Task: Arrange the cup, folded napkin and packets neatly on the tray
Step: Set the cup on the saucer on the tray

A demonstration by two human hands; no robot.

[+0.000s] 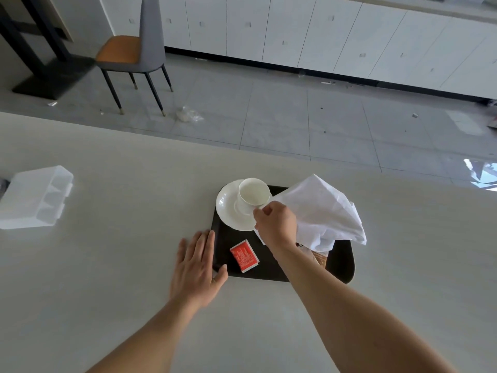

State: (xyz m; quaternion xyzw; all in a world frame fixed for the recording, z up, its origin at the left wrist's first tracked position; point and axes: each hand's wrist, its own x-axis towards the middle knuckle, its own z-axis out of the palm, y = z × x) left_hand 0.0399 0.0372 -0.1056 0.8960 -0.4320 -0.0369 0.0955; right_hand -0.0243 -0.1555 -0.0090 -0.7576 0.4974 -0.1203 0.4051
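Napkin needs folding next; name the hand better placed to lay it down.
Right hand: its grip already holds the napkin above the tray. Left hand lies flat, steadying the tray's edge.

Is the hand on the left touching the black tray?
Touching. The head view shows the left hand flat on the counter, with its fingers along the tray's left edge and the thumb resting on the near-left corner.

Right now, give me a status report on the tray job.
Left hand flat, bracing tray. Right hand gripping napkin, not folded. Cup upright on saucer. Red packet on tray.
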